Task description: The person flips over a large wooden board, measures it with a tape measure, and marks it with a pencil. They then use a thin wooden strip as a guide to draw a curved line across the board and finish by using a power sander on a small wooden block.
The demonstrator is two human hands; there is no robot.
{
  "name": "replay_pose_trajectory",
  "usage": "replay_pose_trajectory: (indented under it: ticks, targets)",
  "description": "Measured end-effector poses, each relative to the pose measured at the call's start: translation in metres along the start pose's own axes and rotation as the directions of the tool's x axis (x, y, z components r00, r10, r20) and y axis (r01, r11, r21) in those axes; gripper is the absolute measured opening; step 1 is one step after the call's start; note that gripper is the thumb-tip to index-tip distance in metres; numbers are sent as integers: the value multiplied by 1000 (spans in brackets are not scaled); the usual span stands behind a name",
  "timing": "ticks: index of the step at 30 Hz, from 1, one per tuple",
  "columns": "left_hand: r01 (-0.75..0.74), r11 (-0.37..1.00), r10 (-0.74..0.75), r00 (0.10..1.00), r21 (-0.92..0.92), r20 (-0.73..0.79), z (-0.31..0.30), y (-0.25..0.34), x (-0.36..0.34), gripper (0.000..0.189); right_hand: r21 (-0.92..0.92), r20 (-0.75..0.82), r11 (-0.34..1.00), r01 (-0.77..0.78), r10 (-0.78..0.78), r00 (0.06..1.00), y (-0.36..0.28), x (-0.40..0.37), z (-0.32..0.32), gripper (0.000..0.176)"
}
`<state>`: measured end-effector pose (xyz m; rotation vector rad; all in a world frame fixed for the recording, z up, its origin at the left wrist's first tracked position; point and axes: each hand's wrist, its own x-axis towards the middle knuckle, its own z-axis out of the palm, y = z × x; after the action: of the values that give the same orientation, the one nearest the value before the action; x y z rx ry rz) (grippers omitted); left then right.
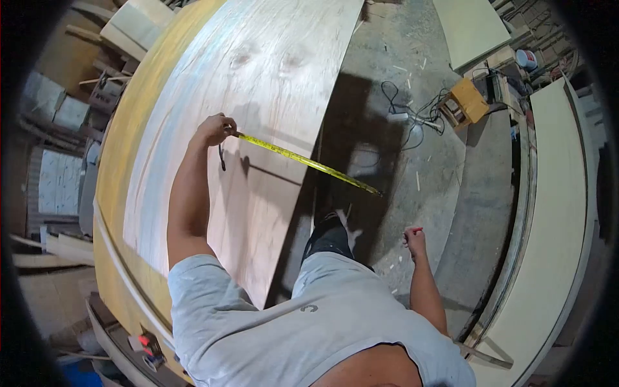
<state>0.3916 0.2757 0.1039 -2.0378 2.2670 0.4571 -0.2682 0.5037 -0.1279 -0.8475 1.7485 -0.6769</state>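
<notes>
- The left hand (pixel 213 129) grips a yellow tape measure (pixel 308 162) above the plywood sheet (pixel 277 77), the strip extending past the sheet's right edge, over the floor (pixel 403 187).
- The right hand (pixel 415 240), right of the sheet, is curled around a small red object (pixel 418 229).
- Farther right of the sheet, a wooden box (pixel 469 102) sits beside dark cables (pixel 412 122).

glossy tape blade (pixel 303 159), grained wooden board (pixel 277 97), matt cloth shirt (pixel 309 332)
</notes>
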Motion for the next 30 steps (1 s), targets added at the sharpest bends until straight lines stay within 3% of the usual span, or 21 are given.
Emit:
replay_pose_trajectory:
  ticks: [2, 4, 6, 8, 9, 10, 11, 12, 13, 14, 17, 19, 21, 22, 23, 25, 26, 30]
  targets:
    - [-12, 997, 10, 1000, -79, -25, -13, -31, 64, 10, -94, -10, 996, -5, 4, 1000, -38, 29, 15, 15]
    - [40, 999, -41, 999, -20, -31, -20, -60, 117, 11, -197, -15, 980, -7, 4, 1000, -92, 67, 27, 16]
    - [34, 997, -38, 998, -67, -49, -39, -80, 160, 11, -92, 62, 990, -111, 117, 991, -161, 83, 37, 17]
    - [38, 997, -41, 998, 68, 38, -57, -94, 197, 14, -99, 130, 995, -8, 21, 991, -216, 107, 52, 18]
    - [98, 992, -103, 993, 79, 51, -58, -107, 217, 19, -98, 142, 993, 62, -47, 989, -246, 115, 64, 19]
    - [379, 920, -327, 885, -103, 331, -31, -156, 253, 29, 8, 166, 1000, 22, -23, 986, -261, 119, 79, 19]
    - [353, 929, -345, 934, -112, 89, -32, -154, 260, 32, 125, 174, 991, 39, -61, 983, -277, 134, 92, 19]
    - [171, 985, -170, 969, -12, -179, -5, -182, 279, 27, 149, 301, 986, 72, -114, 947, -292, 150, 101, 18]
    - [34, 980, -67, 984, 198, 165, -44, -156, 281, 22, 164, 245, 980, 110, -148, 958, -317, 158, 118, 18]
    - [119, 986, -136, 978, 114, 159, -63, -138, 272, 21, 174, 209, 978, 116, -152, 966, -335, 155, 141, 18]
    - [169, 985, -170, 979, 20, 115, -83, -123, 268, 22, 175, 187, 971, 165, -197, 962, -382, 170, 189, 15]
    - [161, 984, -170, 977, 74, 129, -47, -161, 298, 23, -17, 147, 962, 274, -269, 952, -402, 177, 207, 15]
    - [216, 970, -235, 954, 114, 189, -40, -170, 292, 29, -131, 79, 861, 492, -486, 871, -394, 197, 219, 15]
    - [290, 955, -293, 955, 64, 47, 28, -241, 311, 29, -130, 81, 866, 483, -476, 876, -407, 195, 221, 13]
    - [232, 966, -246, 959, 114, 141, -48, -164, 280, 27, 39, 74, 881, 472, -474, 878, -389, 210, 227, 11]
    - [160, 984, -168, 980, 78, 104, -62, -154, 273, 20, 78, 116, 922, 379, -386, 915, -399, 210, 228, 10]
    - [136, 990, -133, 988, -27, 84, -52, -171, 277, 19, 107, 106, 925, 364, -375, 921, -400, 213, 230, 10]
    - [198, 979, -194, 978, -46, 79, -55, -164, 277, 16, 132, 86, 953, 274, -286, 954, -412, 210, 234, 17]
